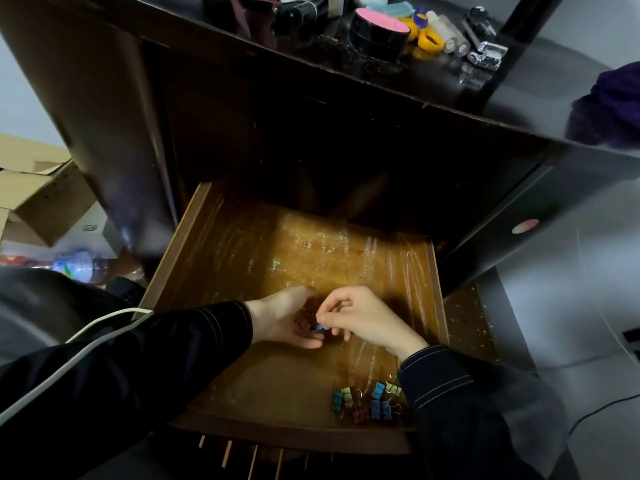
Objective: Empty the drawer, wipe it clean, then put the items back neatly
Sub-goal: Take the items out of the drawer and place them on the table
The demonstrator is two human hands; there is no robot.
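Note:
The wooden drawer (pixel 180 244) is pulled out, its floor lined with shiny clear film. Over its middle, my left hand (pixel 284 317) is cupped palm up with several small binder clips in it, dark red ones showing. My right hand (pixel 360 317) pinches a small blue binder clip (pixel 320 328) with thumb and forefinger at the edge of the left palm. A cluster of coloured binder clips (pixel 370 401) lies in the drawer's near right corner, in blue, teal, pale green and red, partly hidden by my right sleeve.
The dark desk top (pixel 381 84) above the drawer holds a black tape roll with a pink core (pixel 379 31), yellow scissors (pixel 429 38), small bottles and a stapler (pixel 485 46). Cardboard boxes (pixel 38 199) stand on the floor at left. A purple cloth (pixel 609 102) lies at right.

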